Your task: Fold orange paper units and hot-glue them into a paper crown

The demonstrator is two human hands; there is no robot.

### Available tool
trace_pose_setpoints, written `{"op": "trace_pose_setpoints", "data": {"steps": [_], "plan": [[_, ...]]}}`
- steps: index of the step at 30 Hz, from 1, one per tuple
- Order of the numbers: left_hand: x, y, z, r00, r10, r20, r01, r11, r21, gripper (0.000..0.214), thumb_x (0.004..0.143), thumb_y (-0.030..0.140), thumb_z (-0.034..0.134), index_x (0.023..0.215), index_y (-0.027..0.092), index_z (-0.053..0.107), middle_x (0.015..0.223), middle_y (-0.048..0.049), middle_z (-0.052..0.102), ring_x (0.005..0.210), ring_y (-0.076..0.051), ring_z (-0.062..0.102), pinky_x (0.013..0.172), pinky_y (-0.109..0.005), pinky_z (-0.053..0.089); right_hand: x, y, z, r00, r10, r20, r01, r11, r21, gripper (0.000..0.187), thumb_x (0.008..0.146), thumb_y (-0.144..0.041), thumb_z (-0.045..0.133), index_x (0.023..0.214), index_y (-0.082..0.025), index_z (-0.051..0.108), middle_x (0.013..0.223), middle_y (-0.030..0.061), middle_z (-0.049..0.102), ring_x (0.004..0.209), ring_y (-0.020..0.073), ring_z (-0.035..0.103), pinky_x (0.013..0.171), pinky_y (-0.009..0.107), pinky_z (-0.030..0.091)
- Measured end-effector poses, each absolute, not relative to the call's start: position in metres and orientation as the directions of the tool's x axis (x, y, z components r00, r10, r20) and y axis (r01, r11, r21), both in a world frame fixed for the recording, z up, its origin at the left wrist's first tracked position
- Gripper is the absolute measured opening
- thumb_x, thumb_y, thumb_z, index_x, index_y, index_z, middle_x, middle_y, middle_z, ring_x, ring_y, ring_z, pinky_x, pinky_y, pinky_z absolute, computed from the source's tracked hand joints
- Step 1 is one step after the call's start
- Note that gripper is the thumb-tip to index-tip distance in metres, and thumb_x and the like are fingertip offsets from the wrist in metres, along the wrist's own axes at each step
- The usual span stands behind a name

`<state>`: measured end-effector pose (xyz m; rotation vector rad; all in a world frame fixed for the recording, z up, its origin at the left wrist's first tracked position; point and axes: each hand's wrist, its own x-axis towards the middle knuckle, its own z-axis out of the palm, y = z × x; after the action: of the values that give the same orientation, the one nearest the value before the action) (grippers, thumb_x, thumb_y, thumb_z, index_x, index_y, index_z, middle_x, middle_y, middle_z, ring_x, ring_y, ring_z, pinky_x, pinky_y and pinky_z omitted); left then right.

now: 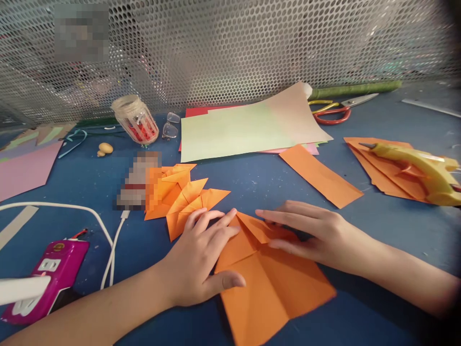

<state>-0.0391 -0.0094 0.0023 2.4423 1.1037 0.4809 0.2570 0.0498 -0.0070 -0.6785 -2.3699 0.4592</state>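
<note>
A creased sheet of orange paper (266, 283) lies in front of me, its upper part folded into a narrow flap. My left hand (207, 257) rests palm down over the sheet's left edge, fingers spread, with two fingertips near the top point and the thumb out over the paper. From the right, my right hand (313, 233) reaches over the flap; its fingers are stretched out and the thumb touches the paper, apart from the index finger. Part of the flap is hidden under this hand. Folded orange paper pieces (183, 197) with pointed tips sit just beyond my left hand.
An orange strip (320, 175) lies beyond my right hand. A yellow glue gun (414, 166) rests on orange sheets. Behind are pale green paper (230, 134), scissors (331, 113) and a jar (135, 120). A white cable (108, 240) and purple power strip (66, 262) lie left.
</note>
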Motion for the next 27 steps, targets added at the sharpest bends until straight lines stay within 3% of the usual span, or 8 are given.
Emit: {"op": "trace_pose_setpoints", "data": {"steps": [4,6,8,12,16,21,24,27], "plan": [[-0.037,-0.01,0.012,0.577,0.806,0.134,0.623,-0.54,0.566,0.044,0.112,0.055,0.044,0.121,0.019,0.067,0.158,-0.0146,0.057,0.14,-0.033,0.054,0.118,-0.052,0.042,0.251,0.041,0.003,-0.61,0.692,0.385,0.428,0.697,-0.575,0.034,0.105,-0.02,0.054,0.132,-0.027,0.072,0.075,-0.0023,0.072,0.057,0.0085,0.063,0.054,0.017,0.053],[-0.035,-0.011,0.014,0.554,0.822,0.133,0.636,-0.521,0.57,0.025,0.106,0.035,0.055,0.121,0.019,0.067,0.152,-0.0145,0.061,0.137,-0.032,0.058,0.114,-0.051,0.047,0.248,0.041,0.007,-0.544,0.774,0.325,0.489,0.607,-0.626,0.031,0.102,-0.023,0.057,0.127,-0.024,0.076,0.075,-0.0018,0.072,0.056,0.0091,0.063,0.053,0.018,0.054],[-0.035,-0.012,0.014,0.55,0.823,0.142,0.629,-0.52,0.578,0.024,0.099,0.024,0.058,0.12,0.019,0.068,0.147,-0.0142,0.065,0.135,-0.031,0.06,0.114,-0.052,0.049,0.246,0.044,0.007,-0.485,0.824,0.293,0.513,0.54,-0.668,0.031,0.099,-0.03,0.063,0.126,-0.023,0.077,0.069,-0.0028,0.067,0.054,0.0096,0.059,0.052,0.02,0.053],[-0.033,-0.011,0.013,0.54,0.806,0.244,0.61,-0.574,0.547,0.029,0.095,0.02,0.056,0.118,0.018,0.074,0.141,-0.0112,0.072,0.133,-0.032,0.063,0.11,-0.054,0.054,0.246,0.05,-0.001,-0.491,0.815,0.307,0.49,0.55,-0.676,0.028,0.098,-0.03,0.064,0.121,-0.025,0.08,0.068,-0.0032,0.059,0.053,0.0089,0.053,0.05,0.021,0.05],[-0.029,-0.005,0.01,0.513,0.786,0.345,0.62,-0.617,0.484,0.028,0.099,0.014,0.054,0.113,0.017,0.077,0.126,-0.0078,0.08,0.12,-0.027,0.071,0.099,-0.045,0.062,0.25,0.053,-0.014,-0.568,0.733,0.373,0.4,0.642,-0.654,0.034,0.103,-0.02,0.055,0.127,-0.03,0.077,0.083,0.0,0.064,0.061,0.008,0.059,0.054,0.018,0.051],[-0.023,0.0,0.01,0.563,0.744,0.361,0.63,-0.669,0.395,0.032,0.102,0.007,0.047,0.123,0.007,0.071,0.122,-0.0136,0.079,0.115,-0.027,0.072,0.099,-0.044,0.063,0.259,0.06,-0.021,-0.708,0.542,0.453,0.309,0.815,-0.49,0.049,0.105,-0.009,0.048,0.147,-0.031,0.064,0.117,0.0068,0.075,0.102,0.0146,0.073,0.09,0.026,0.061],[-0.023,0.0,0.012,0.604,0.717,0.347,0.637,-0.696,0.33,0.032,0.103,0.007,0.044,0.122,0.007,0.07,0.127,-0.016,0.077,0.116,-0.031,0.072,0.096,-0.048,0.064,0.264,0.067,-0.02,-0.809,0.375,0.452,0.216,0.906,-0.364,0.065,0.105,-0.006,0.048,0.166,-0.025,0.038,0.147,0.0101,0.068,0.14,0.0197,0.06,0.115,0.035,0.054],[-0.024,-0.001,0.012,0.629,0.702,0.334,0.643,-0.711,0.283,0.032,0.105,0.007,0.042,0.125,0.007,0.068,0.129,-0.0162,0.076,0.116,-0.032,0.072,0.097,-0.048,0.063,0.267,0.072,-0.018,-0.869,0.258,0.423,0.146,0.949,-0.279,0.068,0.108,-0.007,0.043,0.171,-0.02,0.021,0.154,0.0093,0.063,0.154,0.0168,0.044,0.128,0.037,0.041]]}}
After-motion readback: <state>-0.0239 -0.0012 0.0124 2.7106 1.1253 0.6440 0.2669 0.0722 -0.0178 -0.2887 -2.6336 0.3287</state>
